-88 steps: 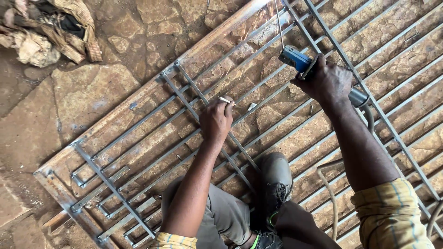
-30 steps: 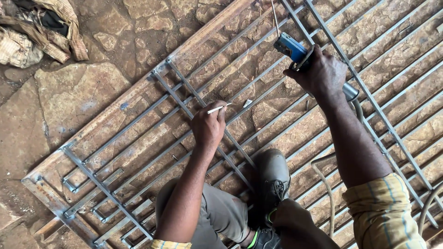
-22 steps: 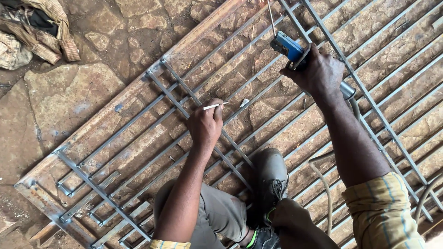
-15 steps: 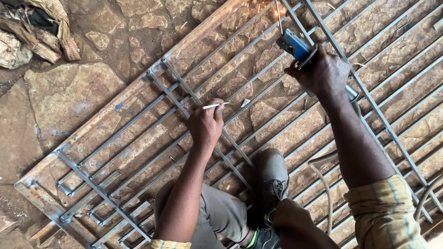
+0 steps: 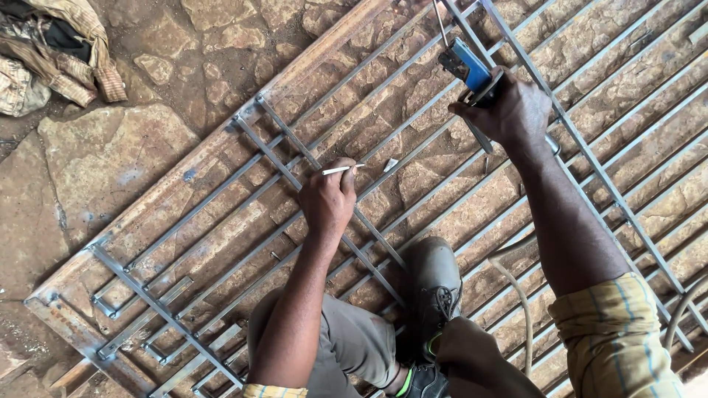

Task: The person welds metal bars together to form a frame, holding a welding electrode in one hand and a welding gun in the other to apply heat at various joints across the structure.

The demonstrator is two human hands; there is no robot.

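The left hand (image 5: 328,203) rests on the grille (image 5: 221,221), a welded frame of thin steel bars lying flat on the stone floor (image 5: 110,155). Its fingers are curled shut around a thin white stick (image 5: 341,169) (chalk or a short rod, too small to tell), which pokes out to the right between thumb and forefinger, just above a diagonal bar. A small pale scrap (image 5: 390,164) lies on the floor between bars just right of the stick's tip.

The right hand (image 5: 509,114) is farther up and to the right, closed tight on the handle of a blue holder (image 5: 466,65). A thin rod (image 5: 441,21) runs from the holder's front end up toward the top edge of the view, over the grille's bars. Whether its tip touches metal cannot be told, since it leaves the frame.

Both forearms reach out from the bottom of the view; the right one ends in a yellow striped sleeve (image 5: 619,335). A grey shoe (image 5: 435,284) stands on the bars between the arms, and a cable (image 5: 520,295) curves past it on the right. A heap of rags (image 5: 55,51) lies at the upper left, well apart from the grille.
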